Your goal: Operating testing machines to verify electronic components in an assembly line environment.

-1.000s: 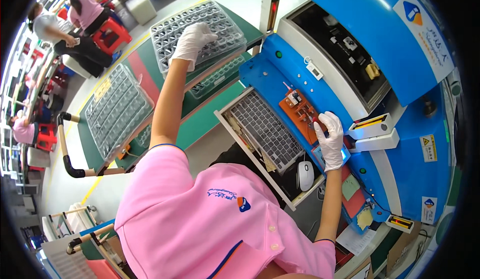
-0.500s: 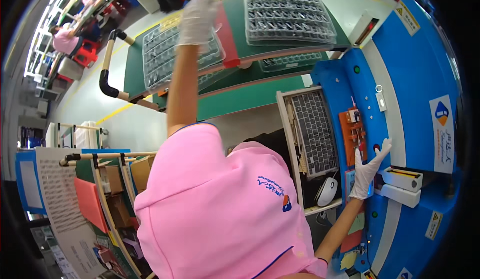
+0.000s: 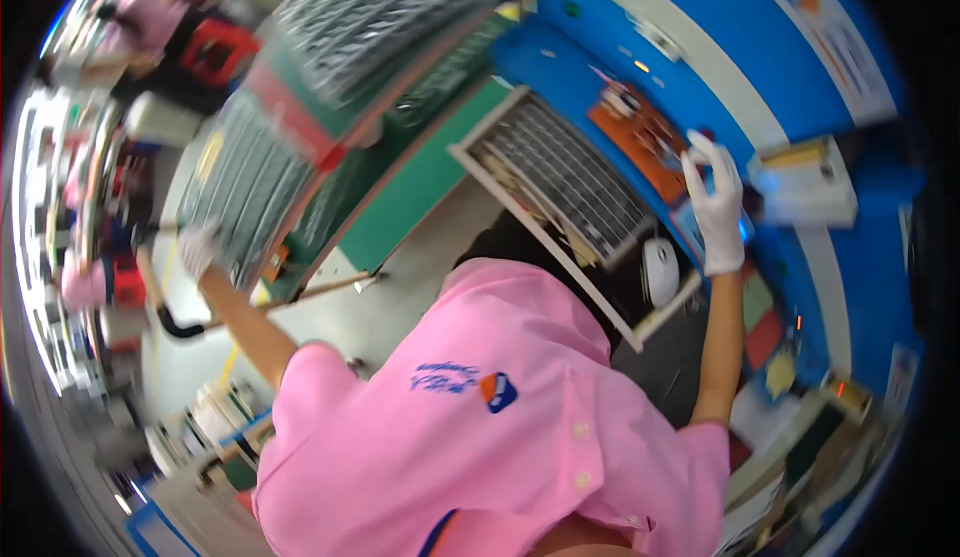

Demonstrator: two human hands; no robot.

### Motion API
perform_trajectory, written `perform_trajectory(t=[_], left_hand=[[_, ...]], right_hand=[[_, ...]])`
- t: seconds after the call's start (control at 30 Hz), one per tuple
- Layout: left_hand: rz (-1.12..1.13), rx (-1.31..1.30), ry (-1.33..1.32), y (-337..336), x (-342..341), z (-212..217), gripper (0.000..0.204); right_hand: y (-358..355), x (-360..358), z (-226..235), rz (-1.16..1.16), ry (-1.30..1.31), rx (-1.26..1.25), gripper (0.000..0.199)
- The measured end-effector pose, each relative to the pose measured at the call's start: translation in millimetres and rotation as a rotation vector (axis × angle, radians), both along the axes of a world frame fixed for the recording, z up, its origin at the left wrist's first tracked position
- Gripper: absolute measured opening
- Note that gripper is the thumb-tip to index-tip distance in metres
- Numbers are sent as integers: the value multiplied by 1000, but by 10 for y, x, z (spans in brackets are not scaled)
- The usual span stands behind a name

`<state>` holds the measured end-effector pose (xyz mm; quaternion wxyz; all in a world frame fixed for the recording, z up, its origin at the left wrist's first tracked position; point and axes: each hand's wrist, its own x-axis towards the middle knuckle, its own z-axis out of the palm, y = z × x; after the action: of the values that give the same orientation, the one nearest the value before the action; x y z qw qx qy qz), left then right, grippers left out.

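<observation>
My left hand point(image 3: 200, 249), in a white glove, is at the near left edge of a clear plastic tray point(image 3: 245, 182) with compartments. Motion blur smears its fingers, so I cannot tell whether it grips the rim. My right hand point(image 3: 716, 202), gloved in white too, is held over the blue machine point(image 3: 650, 52) with thumb and fingers apart, nothing seen between them. Close to its fingertips is an orange fixture point(image 3: 640, 135) carrying small metal parts. A small dark red button point(image 3: 707, 135) shows by the fingertips.
A drawer point(image 3: 552, 215) holds a keyboard point(image 3: 572, 172) and white mouse point(image 3: 659, 271). More clear trays point(image 3: 385, 17) lie beyond a red strip point(image 3: 290, 117) on the green shelf. A white box-shaped unit point(image 3: 808, 185) juts out right of my hand. People sit at far left.
The whole view has turned. My left hand has gone from above the tray near the red strip to the tray's near left edge. My right hand remains by the fixture, fingers more bent.
</observation>
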<state>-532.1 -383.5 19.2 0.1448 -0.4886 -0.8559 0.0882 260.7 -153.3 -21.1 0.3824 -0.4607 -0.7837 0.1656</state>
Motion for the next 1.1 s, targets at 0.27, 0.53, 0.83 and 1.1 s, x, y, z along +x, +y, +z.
perform_trajectory(t=[0.27, 0.53, 0.83, 1.1], left_hand=[[278, 554, -651, 652, 408, 576, 41], [-548, 555, -1094, 1988, 3266, 905, 22], [-875, 101, -1673, 2956, 5143, -255, 19], [-1328, 401, -958, 3240, 5558, -833, 19]], right_hand=[[24, -160, 137, -123, -330, 323, 14], [595, -843, -416, -209, -432, 224, 26], [652, -659, -244, -141, -237, 249, 23], [-295, -184, 38, -383, 82, 250, 30]])
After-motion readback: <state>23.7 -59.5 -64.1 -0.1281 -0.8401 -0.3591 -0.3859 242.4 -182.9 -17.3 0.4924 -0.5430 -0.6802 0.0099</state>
